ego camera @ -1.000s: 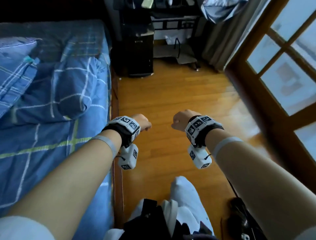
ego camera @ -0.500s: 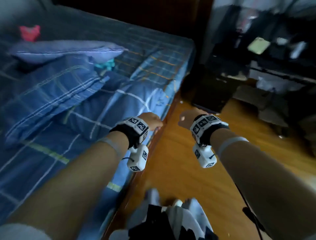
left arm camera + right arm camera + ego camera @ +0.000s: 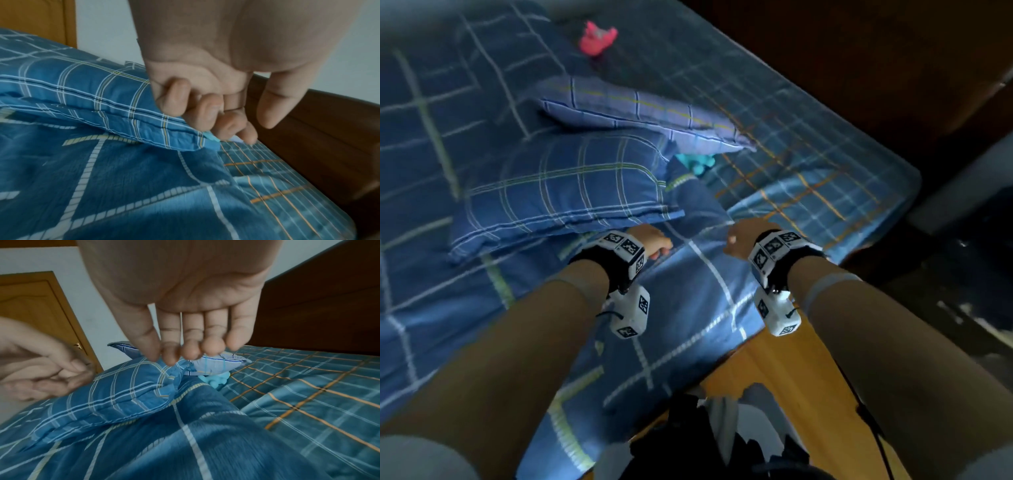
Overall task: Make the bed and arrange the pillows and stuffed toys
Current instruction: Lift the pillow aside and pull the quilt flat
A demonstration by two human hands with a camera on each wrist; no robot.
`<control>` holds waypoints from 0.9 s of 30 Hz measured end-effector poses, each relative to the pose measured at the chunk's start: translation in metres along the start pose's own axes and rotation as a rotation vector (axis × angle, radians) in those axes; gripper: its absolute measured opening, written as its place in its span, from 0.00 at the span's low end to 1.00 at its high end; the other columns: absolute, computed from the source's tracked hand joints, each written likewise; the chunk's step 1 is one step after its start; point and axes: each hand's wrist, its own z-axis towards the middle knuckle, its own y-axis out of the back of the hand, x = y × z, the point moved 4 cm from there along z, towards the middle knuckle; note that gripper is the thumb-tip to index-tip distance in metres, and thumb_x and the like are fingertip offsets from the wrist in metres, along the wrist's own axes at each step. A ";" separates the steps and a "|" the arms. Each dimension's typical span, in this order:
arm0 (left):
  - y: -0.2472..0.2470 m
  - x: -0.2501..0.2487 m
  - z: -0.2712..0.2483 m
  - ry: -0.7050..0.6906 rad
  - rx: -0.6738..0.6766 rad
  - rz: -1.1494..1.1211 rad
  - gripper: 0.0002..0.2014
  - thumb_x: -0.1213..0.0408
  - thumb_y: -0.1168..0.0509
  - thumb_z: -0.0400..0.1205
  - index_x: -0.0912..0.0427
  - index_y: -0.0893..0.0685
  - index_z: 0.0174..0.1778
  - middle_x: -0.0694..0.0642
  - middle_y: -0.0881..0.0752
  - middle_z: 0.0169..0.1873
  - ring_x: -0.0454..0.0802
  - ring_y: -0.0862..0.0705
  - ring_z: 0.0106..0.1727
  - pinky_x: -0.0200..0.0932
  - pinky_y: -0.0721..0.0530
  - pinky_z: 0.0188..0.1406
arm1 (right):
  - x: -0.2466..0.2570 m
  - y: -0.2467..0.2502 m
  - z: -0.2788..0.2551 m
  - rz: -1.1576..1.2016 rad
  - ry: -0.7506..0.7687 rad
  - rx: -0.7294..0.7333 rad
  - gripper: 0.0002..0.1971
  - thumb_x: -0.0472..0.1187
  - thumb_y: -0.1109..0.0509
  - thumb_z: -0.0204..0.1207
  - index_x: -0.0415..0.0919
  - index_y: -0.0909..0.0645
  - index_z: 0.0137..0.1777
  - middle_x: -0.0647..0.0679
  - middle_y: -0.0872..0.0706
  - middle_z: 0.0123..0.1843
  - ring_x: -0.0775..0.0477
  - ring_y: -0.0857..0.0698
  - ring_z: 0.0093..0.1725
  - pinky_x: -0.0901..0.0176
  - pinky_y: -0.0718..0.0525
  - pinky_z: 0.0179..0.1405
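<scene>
Below both sets of fingers lies the bed (image 3: 825, 178), covered by a blue checked quilt (image 3: 688, 308). One second ago the head view faced the wooden floor (image 3: 791, 377) with both hands over it; half a second ago the hands were level with the bed edge; now both are over the quilt.

The left hand (image 3: 650, 240) has its fingers (image 3: 205, 112) curled loosely and holds nothing; the thumb hangs straight. The right hand (image 3: 743, 236) hangs with its fingers (image 3: 191, 345) straight and pressed side by side, pointing down, holding nothing. Whether either hand touches the fabric cannot be told.

Just beyond and to the left of the left fingers lies a dark blue pillow (image 3: 565, 185), flat on the quilt. Its long axis runs left to right across the head view, and its near right corner points toward the gap between the two hands. In the left wrist view this corner (image 3: 185, 141) sits just below the curled fingers.

Beyond that pillow lies a lighter blue pillow (image 3: 640, 116), partly overlapping it. Its long axis runs from upper left to lower right, and its right corner points toward the bare checked sheet (image 3: 808, 164).

A small teal toy (image 3: 695, 162) lies under that corner, straight ahead of the right fingers. Its shape and facing cannot be told.

A pink toy (image 3: 597, 36) lies on the quilt well beyond both pillows, too blurred to give a direction.

A dark wooden bed board (image 3: 318, 305) runs along the far side, beyond the right fingers.
</scene>
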 end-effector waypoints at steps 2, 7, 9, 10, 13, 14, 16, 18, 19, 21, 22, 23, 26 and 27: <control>0.015 -0.002 0.019 0.053 -0.008 -0.124 0.17 0.64 0.40 0.82 0.56 0.23 0.26 0.50 0.23 0.16 0.45 0.26 0.26 0.39 0.27 0.32 | -0.005 0.017 0.029 0.005 0.009 0.003 0.16 0.48 0.37 0.77 0.42 0.18 0.60 0.38 0.17 0.64 0.34 0.18 0.63 0.51 0.21 0.57; 0.024 0.016 0.075 0.231 -0.103 -0.440 0.13 0.66 0.41 0.84 0.63 0.24 0.32 0.52 0.24 0.13 0.44 0.25 0.16 0.29 0.31 0.13 | -0.010 0.029 0.120 0.030 0.112 0.073 0.16 0.47 0.38 0.79 0.41 0.19 0.62 0.39 0.18 0.65 0.38 0.20 0.64 0.54 0.23 0.59; 0.021 0.030 0.096 0.352 -0.144 -0.599 0.08 0.64 0.41 0.85 0.66 0.24 0.44 0.60 0.22 0.27 0.51 0.25 0.26 0.32 0.27 0.15 | -0.008 0.023 0.153 0.029 0.143 0.115 0.17 0.46 0.40 0.81 0.39 0.20 0.64 0.39 0.19 0.67 0.38 0.21 0.67 0.54 0.24 0.64; 0.019 0.039 0.107 0.407 -0.179 -0.662 0.09 0.62 0.40 0.84 0.66 0.23 0.52 0.66 0.19 0.37 0.55 0.22 0.33 0.37 0.22 0.20 | -0.006 0.020 0.167 0.026 0.159 0.138 0.17 0.44 0.41 0.82 0.38 0.21 0.66 0.38 0.20 0.69 0.38 0.23 0.69 0.54 0.26 0.66; 0.014 0.071 0.135 0.600 -0.320 -0.865 0.31 0.51 0.37 0.81 0.66 0.32 0.75 0.67 0.20 0.67 0.63 0.17 0.60 0.54 0.14 0.54 | 0.004 0.011 0.202 0.043 0.213 0.174 0.18 0.40 0.44 0.84 0.34 0.24 0.70 0.36 0.23 0.71 0.38 0.24 0.71 0.53 0.27 0.66; 0.013 0.073 0.138 0.632 -0.353 -1.005 0.37 0.46 0.35 0.78 0.65 0.35 0.77 0.64 0.21 0.68 0.63 0.17 0.59 0.57 0.14 0.53 | 0.007 0.009 0.213 0.074 0.237 0.163 0.18 0.39 0.44 0.84 0.33 0.27 0.71 0.35 0.23 0.72 0.38 0.24 0.70 0.53 0.26 0.63; 0.009 0.073 0.153 0.658 -0.413 -1.272 0.49 0.41 0.29 0.70 0.58 0.43 0.81 0.62 0.22 0.68 0.62 0.17 0.55 0.55 0.13 0.36 | 0.016 0.003 0.229 0.179 0.332 0.134 0.25 0.41 0.39 0.82 0.38 0.36 0.78 0.35 0.31 0.77 0.36 0.28 0.74 0.50 0.27 0.68; 0.018 0.069 0.166 0.611 -0.471 -1.427 0.58 0.42 0.21 0.58 0.56 0.44 0.80 0.65 0.23 0.69 0.64 0.16 0.57 0.59 0.13 0.35 | 0.027 -0.002 0.234 0.218 0.437 0.145 0.35 0.42 0.35 0.80 0.47 0.49 0.82 0.40 0.48 0.84 0.37 0.37 0.79 0.44 0.32 0.75; 0.026 0.068 0.170 0.583 -0.517 -1.389 0.59 0.47 0.19 0.58 0.57 0.44 0.81 0.67 0.25 0.71 0.66 0.18 0.62 0.62 0.13 0.46 | 0.032 -0.004 0.237 0.192 0.486 0.153 0.38 0.41 0.34 0.79 0.51 0.54 0.83 0.43 0.55 0.85 0.37 0.40 0.81 0.43 0.33 0.76; 0.042 0.078 0.174 0.584 -0.637 -1.295 0.52 0.64 0.23 0.69 0.63 0.50 0.82 0.68 0.32 0.76 0.64 0.26 0.73 0.56 0.23 0.69 | 0.043 -0.004 0.237 0.162 0.546 0.151 0.44 0.38 0.31 0.78 0.55 0.59 0.82 0.46 0.66 0.84 0.37 0.40 0.81 0.44 0.28 0.73; 0.055 0.084 0.174 0.541 -0.685 -1.310 0.48 0.73 0.26 0.72 0.65 0.51 0.81 0.67 0.32 0.75 0.60 0.27 0.73 0.47 0.25 0.70 | 0.049 0.000 0.237 0.161 0.562 0.142 0.46 0.37 0.30 0.77 0.56 0.61 0.82 0.46 0.70 0.84 0.37 0.39 0.81 0.46 0.26 0.71; 0.071 0.092 0.169 0.478 -0.734 -1.258 0.44 0.79 0.30 0.73 0.67 0.49 0.80 0.66 0.27 0.71 0.54 0.22 0.70 0.35 0.23 0.61 | 0.055 0.003 0.239 0.168 0.570 0.132 0.47 0.36 0.30 0.76 0.57 0.62 0.82 0.46 0.72 0.83 0.37 0.38 0.80 0.47 0.24 0.68; 0.128 0.126 0.125 0.376 -0.922 -1.020 0.35 0.80 0.30 0.71 0.66 0.32 0.75 0.62 0.16 0.59 0.45 0.14 0.57 0.24 0.23 0.41 | 0.076 0.017 0.248 0.167 0.537 0.119 0.48 0.35 0.29 0.76 0.56 0.62 0.82 0.48 0.74 0.82 0.35 0.34 0.79 0.46 0.20 0.63; 0.149 0.141 0.102 0.354 -1.000 -0.969 0.34 0.78 0.29 0.71 0.64 0.29 0.74 0.62 0.16 0.62 0.51 0.16 0.62 0.29 0.22 0.49 | 0.087 0.021 0.252 0.160 0.540 0.122 0.48 0.34 0.29 0.76 0.57 0.62 0.82 0.48 0.74 0.82 0.34 0.34 0.78 0.47 0.19 0.61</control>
